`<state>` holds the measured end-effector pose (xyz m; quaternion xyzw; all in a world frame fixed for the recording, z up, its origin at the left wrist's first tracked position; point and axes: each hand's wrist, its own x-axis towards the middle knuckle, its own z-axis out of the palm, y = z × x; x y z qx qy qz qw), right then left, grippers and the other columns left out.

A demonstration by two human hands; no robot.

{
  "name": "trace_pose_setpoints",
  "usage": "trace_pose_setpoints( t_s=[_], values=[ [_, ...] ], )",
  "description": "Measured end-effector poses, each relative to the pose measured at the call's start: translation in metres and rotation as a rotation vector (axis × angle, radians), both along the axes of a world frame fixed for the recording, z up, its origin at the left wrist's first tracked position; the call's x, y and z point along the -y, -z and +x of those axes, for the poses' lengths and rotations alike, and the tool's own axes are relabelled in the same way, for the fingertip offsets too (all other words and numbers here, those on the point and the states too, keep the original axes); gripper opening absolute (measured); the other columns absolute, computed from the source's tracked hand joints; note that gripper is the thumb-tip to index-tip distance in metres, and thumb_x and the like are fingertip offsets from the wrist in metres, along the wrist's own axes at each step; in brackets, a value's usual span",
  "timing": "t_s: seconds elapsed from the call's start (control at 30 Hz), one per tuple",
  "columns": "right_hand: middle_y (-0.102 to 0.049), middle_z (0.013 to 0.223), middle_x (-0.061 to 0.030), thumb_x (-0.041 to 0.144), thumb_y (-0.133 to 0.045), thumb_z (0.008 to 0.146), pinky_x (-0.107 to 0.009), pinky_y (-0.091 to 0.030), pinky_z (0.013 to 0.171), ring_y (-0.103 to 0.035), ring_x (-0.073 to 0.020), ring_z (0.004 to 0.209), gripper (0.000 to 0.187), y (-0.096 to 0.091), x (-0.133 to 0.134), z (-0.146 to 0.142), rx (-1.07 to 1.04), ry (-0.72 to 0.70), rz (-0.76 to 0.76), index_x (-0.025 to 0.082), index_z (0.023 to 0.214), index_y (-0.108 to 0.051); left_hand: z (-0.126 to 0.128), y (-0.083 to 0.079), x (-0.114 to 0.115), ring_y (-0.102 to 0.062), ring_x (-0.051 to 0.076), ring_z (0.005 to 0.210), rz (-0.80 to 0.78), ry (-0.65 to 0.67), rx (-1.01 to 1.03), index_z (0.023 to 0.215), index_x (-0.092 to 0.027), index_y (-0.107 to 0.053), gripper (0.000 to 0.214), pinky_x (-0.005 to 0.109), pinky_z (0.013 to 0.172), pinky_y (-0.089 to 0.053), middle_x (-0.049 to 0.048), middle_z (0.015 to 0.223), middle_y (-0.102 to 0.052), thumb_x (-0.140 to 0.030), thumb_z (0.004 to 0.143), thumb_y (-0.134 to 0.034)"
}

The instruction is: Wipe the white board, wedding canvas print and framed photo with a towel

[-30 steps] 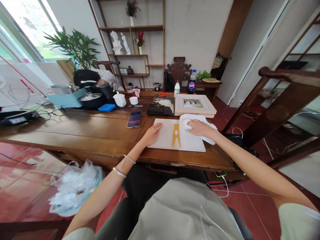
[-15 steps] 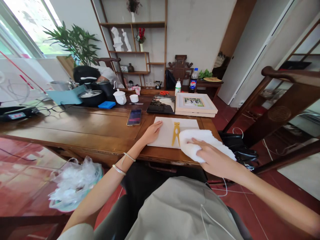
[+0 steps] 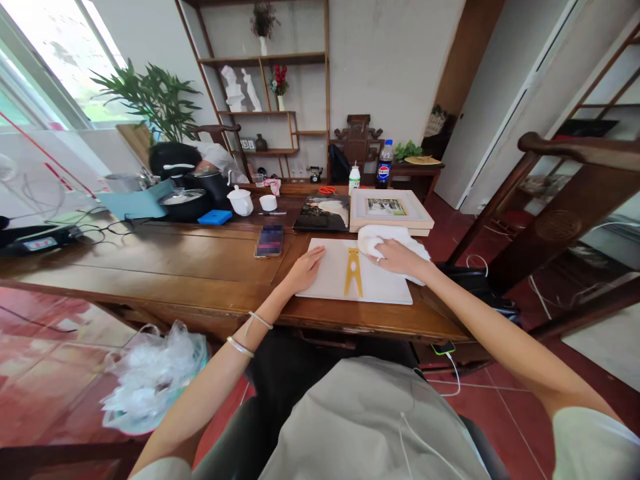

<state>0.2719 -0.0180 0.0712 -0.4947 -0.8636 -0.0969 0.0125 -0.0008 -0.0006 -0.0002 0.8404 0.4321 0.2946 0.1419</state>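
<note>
The white board lies flat at the front edge of the worktop, with the yellow figure on it, near the middle. The left hand rests on the board's left side, fingers straight and close together, gripping nothing. The right hand has its fingers curled into the bunched white cloth, which covers the board's far right corner; how tightly it grips, I cannot tell.

Wiping looks under way rather than finished, judging by the cloth on the board. The figure is in place and looks upright to the wearer; whether it is stuck down or printed, the view does not show. What lies under the cloth is hidden, so that corner cannot be called done. The frame sits just beyond, untouched by either hand.
</note>
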Motion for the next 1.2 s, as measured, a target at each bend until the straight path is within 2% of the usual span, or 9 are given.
trace_pose_setpoints(
  t_s=[0.2,0.3,0.37,0.47,0.7,0.8,0.9,1.1,1.2],
  values=[
    [-0.051,0.128,-0.0206,0.021,-0.050,0.084,-0.050,-0.033,0.099,-0.038,-0.0350,0.126,0.020,0.008,0.089,-0.004,-0.061,-0.160,0.025,0.012,0.085,-0.068,0.000,-0.001,0.000,-0.037,0.020,0.132,-0.001,0.001,0.019,0.127,-0.009,-0.050,0.045,0.039,0.112,-0.027,0.0106,0.139,-0.045,-0.017,0.087,-0.031],
    [-0.046,0.135,-0.0174,0.034,-0.048,0.088,-0.055,-0.030,0.101,-0.033,-0.0363,0.129,0.031,0.007,0.134,-0.010,-0.131,-0.185,0.035,0.014,0.081,-0.070,0.001,-0.001,0.001,-0.037,0.021,0.132,-0.004,-0.006,0.020,0.127,-0.009,-0.051,0.045,0.039,0.112,-0.027,0.0107,0.138,-0.046,-0.017,0.087,-0.032],
    [-0.048,0.134,-0.0170,0.042,-0.045,0.089,-0.055,-0.031,0.101,-0.034,-0.0367,0.129,0.040,0.006,0.146,-0.013,-0.160,-0.173,0.036,0.014,0.076,-0.071,0.001,-0.002,0.002,-0.037,0.021,0.132,-0.001,-0.012,0.009,0.127,-0.007,-0.050,0.046,0.039,0.112,-0.027,0.0120,0.138,-0.046,-0.017,0.087,-0.031],
    [-0.052,0.130,-0.0164,0.046,-0.043,0.090,-0.053,-0.032,0.101,-0.039,-0.0352,0.126,0.045,0.007,0.136,-0.015,-0.198,-0.146,0.056,0.014,0.076,-0.071,0.001,-0.002,0.002,-0.037,0.021,0.132,0.006,-0.013,-0.006,0.128,-0.004,-0.049,0.046,0.037,0.112,-0.027,0.0138,0.138,-0.045,-0.017,0.088,-0.030],
    [-0.064,0.107,-0.0225,0.045,-0.032,0.094,-0.045,-0.035,0.097,-0.048,-0.0317,0.118,0.053,0.010,0.047,-0.015,-0.124,-0.033,0.153,0.009,0.083,-0.070,0.000,0.000,0.000,-0.038,0.019,0.131,0.026,0.002,0.003,0.127,-0.011,-0.051,0.045,0.038,0.112,-0.027,0.0093,0.138,-0.046,-0.019,0.088,-0.030],
    [-0.066,0.101,-0.0223,0.042,-0.031,0.095,-0.044,-0.036,0.093,-0.051,-0.0318,0.114,0.052,0.008,0.026,-0.015,-0.086,-0.002,0.159,0.008,0.085,-0.069,-0.001,0.001,0.000,-0.038,0.019,0.131,0.029,-0.001,-0.014,0.127,-0.009,-0.050,0.045,0.038,0.112,-0.027,0.0111,0.138,-0.046,-0.019,0.088,-0.029],
    [-0.065,0.101,-0.0230,0.040,-0.032,0.095,-0.046,-0.036,0.094,-0.048,-0.0324,0.117,0.050,0.008,0.038,-0.016,-0.072,-0.036,0.152,0.007,0.085,-0.069,0.000,0.001,0.000,-0.038,0.019,0.131,0.033,-0.001,-0.019,0.128,-0.009,-0.050,0.046,0.038,0.112,-0.027,0.0109,0.138,-0.046,-0.019,0.088,-0.029],
    [-0.055,0.126,-0.0188,0.039,-0.037,0.093,-0.050,-0.032,0.101,-0.044,-0.0315,0.123,0.045,0.010,0.120,-0.020,-0.204,-0.160,0.115,0.012,0.079,-0.071,0.001,0.000,0.001,-0.038,0.019,0.132,0.022,-0.013,-0.011,0.128,-0.009,-0.050,0.046,0.037,0.112,-0.027,0.0110,0.138,-0.046,-0.018,0.088,-0.029],
    [-0.056,0.124,-0.0187,0.038,-0.036,0.094,-0.046,-0.033,0.102,-0.045,-0.0296,0.122,0.047,0.006,0.136,-0.021,-0.241,-0.186,0.087,0.013,0.074,-0.071,0.001,-0.001,0.001,-0.037,0.019,0.132,0.020,-0.021,-0.008,0.128,-0.009,-0.050,0.046,0.037,0.112,-0.027,0.0106,0.138,-0.046,-0.018,0.087,-0.030]
  ],
)
